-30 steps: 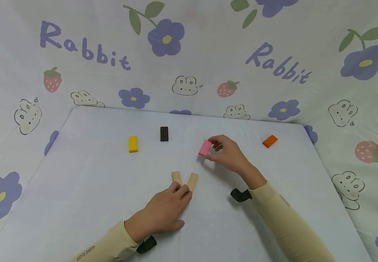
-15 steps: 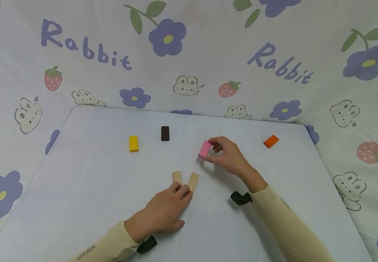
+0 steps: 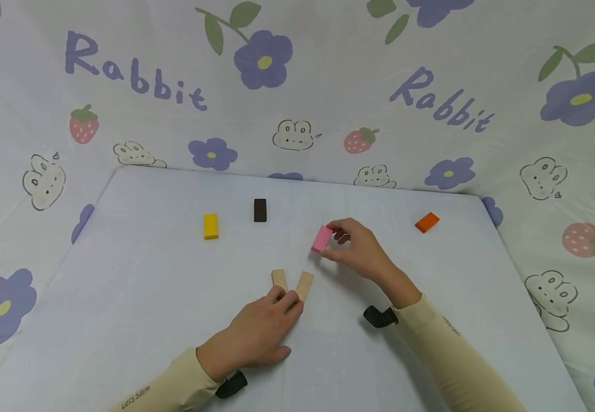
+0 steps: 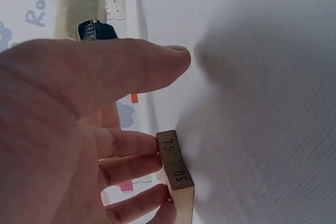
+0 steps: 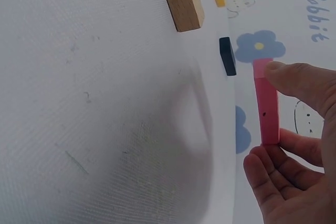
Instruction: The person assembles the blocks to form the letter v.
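Note:
My right hand (image 3: 361, 249) holds a pink wooden block (image 3: 321, 238) between thumb and fingertips. In the right wrist view the thumb is at one end of the pink block (image 5: 267, 106) and a finger at the other, above the white table. Two plain wooden blocks (image 3: 304, 284) lie in a narrow V, nearly meeting at their near ends. Over those ends rests my left hand (image 3: 258, 332), fingertips touching the blocks and thumb held apart. The left wrist view shows block ends marked 75 (image 4: 169, 146) and 50 (image 4: 180, 179).
Toward the back of the white table (image 3: 137, 297) lie a yellow block (image 3: 211, 226) and a dark brown block (image 3: 260, 210). An orange block (image 3: 427, 222) is at the back right. Behind the table hangs a printed cloth (image 3: 328, 74) with flowers and rabbits.
My right hand has shifted slightly nearer, toward the V of plain blocks, with the pink block in its grip. The left hand and the other blocks have stayed in place.

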A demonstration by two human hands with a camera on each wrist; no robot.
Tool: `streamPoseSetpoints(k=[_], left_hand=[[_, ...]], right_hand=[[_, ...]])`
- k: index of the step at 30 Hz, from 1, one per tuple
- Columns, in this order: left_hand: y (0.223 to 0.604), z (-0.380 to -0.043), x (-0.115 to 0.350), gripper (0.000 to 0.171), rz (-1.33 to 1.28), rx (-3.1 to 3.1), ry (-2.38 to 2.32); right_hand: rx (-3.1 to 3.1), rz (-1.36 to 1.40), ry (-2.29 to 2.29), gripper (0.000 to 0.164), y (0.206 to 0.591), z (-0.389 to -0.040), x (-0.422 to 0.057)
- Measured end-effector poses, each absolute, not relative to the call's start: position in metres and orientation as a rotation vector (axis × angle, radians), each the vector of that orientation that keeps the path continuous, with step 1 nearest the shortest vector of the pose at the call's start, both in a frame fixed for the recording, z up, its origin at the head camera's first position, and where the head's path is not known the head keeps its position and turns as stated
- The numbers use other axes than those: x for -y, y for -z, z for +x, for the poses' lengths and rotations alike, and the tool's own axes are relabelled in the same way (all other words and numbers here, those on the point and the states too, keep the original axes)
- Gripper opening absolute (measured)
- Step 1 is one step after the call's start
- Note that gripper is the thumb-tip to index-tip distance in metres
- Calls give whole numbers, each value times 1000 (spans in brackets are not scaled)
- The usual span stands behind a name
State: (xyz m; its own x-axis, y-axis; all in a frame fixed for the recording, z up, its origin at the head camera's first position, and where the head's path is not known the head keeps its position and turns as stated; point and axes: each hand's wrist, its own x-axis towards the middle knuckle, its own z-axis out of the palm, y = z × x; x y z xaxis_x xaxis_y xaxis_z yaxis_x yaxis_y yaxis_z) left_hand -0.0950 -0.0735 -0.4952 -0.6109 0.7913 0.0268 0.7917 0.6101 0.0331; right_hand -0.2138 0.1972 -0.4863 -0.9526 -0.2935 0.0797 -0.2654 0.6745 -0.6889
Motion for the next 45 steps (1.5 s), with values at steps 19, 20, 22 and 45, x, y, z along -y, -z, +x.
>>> streamPoseSetpoints(k=[19,20,22,45], left_hand=[[491,-93,72,71,-1372,2820,58],[491,-92,72,71,-1370,2818,59],[491,-92,72,71,-1370,2811,59],[489,-96,76,72,-1405,2817,50]], right_hand=[[-2856,-463,1138,62,486,-207,-196],[-2854,-461,1138,62,486,-206,-196],[-2854,-456,1140,62,486,-206,-195],[-2842,-436,1151,63,487,-202,-191]])
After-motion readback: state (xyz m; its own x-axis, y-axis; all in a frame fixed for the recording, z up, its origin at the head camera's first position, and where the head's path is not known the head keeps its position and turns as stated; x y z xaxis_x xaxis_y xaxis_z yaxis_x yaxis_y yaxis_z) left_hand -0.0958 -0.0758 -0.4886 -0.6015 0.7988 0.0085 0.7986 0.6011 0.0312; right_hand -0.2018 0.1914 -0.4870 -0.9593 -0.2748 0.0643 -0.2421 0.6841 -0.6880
